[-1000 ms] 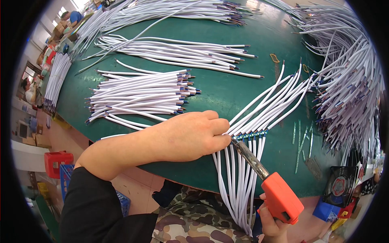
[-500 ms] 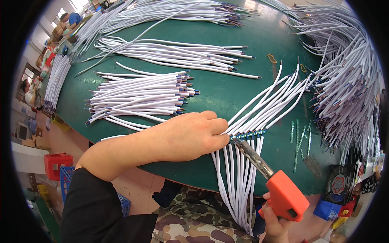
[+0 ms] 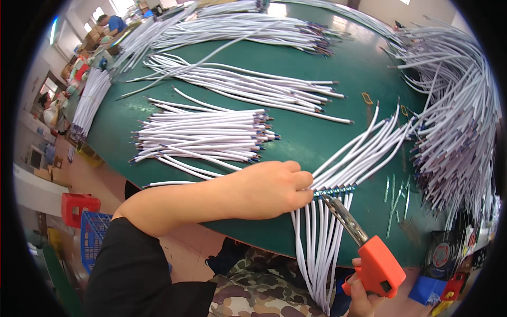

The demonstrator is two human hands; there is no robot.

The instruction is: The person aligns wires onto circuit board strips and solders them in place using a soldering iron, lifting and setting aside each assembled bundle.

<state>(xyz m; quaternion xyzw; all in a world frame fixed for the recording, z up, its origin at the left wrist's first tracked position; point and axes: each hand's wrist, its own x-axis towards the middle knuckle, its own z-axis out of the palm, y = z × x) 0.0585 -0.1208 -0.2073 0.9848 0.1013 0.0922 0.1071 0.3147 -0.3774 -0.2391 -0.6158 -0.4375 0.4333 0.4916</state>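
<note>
My left hand (image 3: 274, 191) is closed, with its fingertips bent down at the left end of a narrow green circuit board strip (image 3: 346, 189). What it pinches is hidden under the fingers. White cables (image 3: 364, 150) with bared ends fan away from the strip's far side, and more white cables (image 3: 317, 238) hang from its near side over the table edge. Low on the right, my right hand (image 3: 364, 301) grips the red handle of a soldering iron (image 3: 372, 267). The iron's metal shaft slants up to the left, and its tip is at the strip, close beside my left fingers.
Short cut white cables (image 3: 203, 132) lie piled on the green table (image 3: 296, 137), with longer bundles (image 3: 248, 84) behind. A large cable heap (image 3: 454, 121) hangs at the right. Loose green strips (image 3: 393, 203) lie near it. A black fan (image 3: 442, 253) stands at the lower right.
The whole view has shifted, so the scene sits lower and further right. The iron's tip has moved slightly rightward along the strip, away from my left fingers. Both hands keep their grips.
</note>
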